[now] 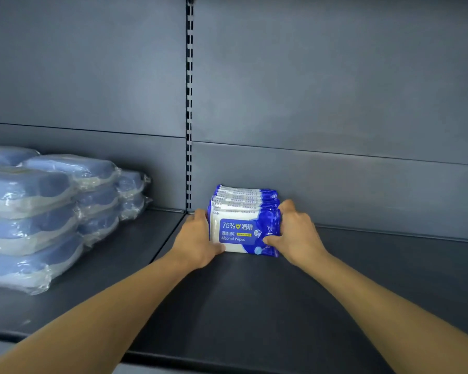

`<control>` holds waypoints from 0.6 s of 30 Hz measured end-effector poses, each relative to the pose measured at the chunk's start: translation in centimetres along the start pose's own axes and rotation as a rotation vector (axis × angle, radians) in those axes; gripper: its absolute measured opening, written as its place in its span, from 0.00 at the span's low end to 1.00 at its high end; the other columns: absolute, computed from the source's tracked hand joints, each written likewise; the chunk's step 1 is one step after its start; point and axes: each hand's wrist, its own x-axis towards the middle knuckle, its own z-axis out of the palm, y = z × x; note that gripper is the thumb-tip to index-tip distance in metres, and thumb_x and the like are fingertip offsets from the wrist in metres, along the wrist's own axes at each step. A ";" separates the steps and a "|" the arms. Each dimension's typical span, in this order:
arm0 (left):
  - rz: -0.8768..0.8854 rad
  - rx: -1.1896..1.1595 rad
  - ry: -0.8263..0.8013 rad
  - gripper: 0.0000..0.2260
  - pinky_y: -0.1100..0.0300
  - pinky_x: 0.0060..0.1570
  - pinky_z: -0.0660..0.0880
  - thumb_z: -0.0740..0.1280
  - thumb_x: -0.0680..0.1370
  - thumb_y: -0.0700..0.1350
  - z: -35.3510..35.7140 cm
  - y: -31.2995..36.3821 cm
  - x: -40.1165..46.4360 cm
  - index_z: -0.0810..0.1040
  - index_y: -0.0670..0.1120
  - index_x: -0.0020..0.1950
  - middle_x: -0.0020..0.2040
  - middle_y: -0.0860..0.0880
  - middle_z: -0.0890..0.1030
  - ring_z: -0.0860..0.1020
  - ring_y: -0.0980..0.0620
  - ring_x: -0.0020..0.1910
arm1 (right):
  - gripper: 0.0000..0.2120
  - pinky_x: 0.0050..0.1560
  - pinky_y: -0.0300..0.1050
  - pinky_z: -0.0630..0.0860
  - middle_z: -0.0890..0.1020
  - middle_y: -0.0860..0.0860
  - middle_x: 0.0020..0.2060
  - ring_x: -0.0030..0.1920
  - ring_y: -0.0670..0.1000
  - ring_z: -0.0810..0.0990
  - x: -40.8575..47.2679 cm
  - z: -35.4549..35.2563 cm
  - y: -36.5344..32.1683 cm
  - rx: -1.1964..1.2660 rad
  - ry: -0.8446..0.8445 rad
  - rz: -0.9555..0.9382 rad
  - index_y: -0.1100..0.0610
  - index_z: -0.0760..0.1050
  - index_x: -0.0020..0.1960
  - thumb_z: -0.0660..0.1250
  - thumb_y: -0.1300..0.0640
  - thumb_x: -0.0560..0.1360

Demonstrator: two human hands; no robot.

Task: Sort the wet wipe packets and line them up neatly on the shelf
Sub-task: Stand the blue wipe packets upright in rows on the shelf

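Two bare forearms reach in from the lower edge of the view and stretch forward over the dark grey shelf, whose front lip runs across the bottom of the frame. The left hand rests on the shelf surface and clasps the left end of a row of alcohol wipe packets, its thumb lying along the lower front corner of the nearest packet and its fingers curled around the side. The right hand grips the opposite end, thumb pressed on the blue front face near the lower right corner and fingers wrapped over the right edges of the packets. The row is squeezed between the two hands.

The packets stand upright on their long edges, one behind another, with the front one facing the camera; it is white and blue and reads "75%" and "Alcohol Wipes". The row stands deep on the shelf, close to the back panel, just to the right of the slotted upright rail that divides the two shelf bays.

To the left, in the neighbouring bay and well apart from the hands, lie stacks of larger pale blue wipe packs in clear wrap, piled several high.
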 end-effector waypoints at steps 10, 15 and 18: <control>0.046 0.087 -0.009 0.26 0.52 0.58 0.75 0.73 0.73 0.47 0.3 -1.1 1.0 0.64 0.43 0.65 0.63 0.46 0.74 0.75 0.50 0.59 | 0.30 0.46 0.49 0.74 0.74 0.55 0.61 0.57 0.57 0.77 0.0 0.7 0.0 0.013 0.004 0.114 0.57 0.60 0.60 0.75 0.50 0.69; 0.070 0.120 -0.004 0.26 0.54 0.58 0.74 0.72 0.73 0.48 0.6 -1.0 1.3 0.64 0.43 0.65 0.64 0.45 0.73 0.74 0.49 0.60 | 0.23 0.48 0.47 0.74 0.75 0.55 0.61 0.58 0.56 0.77 0.0 1.0 0.4 -0.040 -0.071 0.088 0.58 0.65 0.61 0.70 0.50 0.74; 0.072 0.130 -0.021 0.27 0.54 0.59 0.73 0.72 0.73 0.48 0.6 -1.1 1.4 0.64 0.43 0.67 0.64 0.45 0.73 0.73 0.49 0.61 | 0.21 0.46 0.46 0.72 0.75 0.54 0.62 0.59 0.56 0.77 0.0 1.2 0.3 -0.077 -0.077 0.078 0.58 0.65 0.62 0.67 0.50 0.75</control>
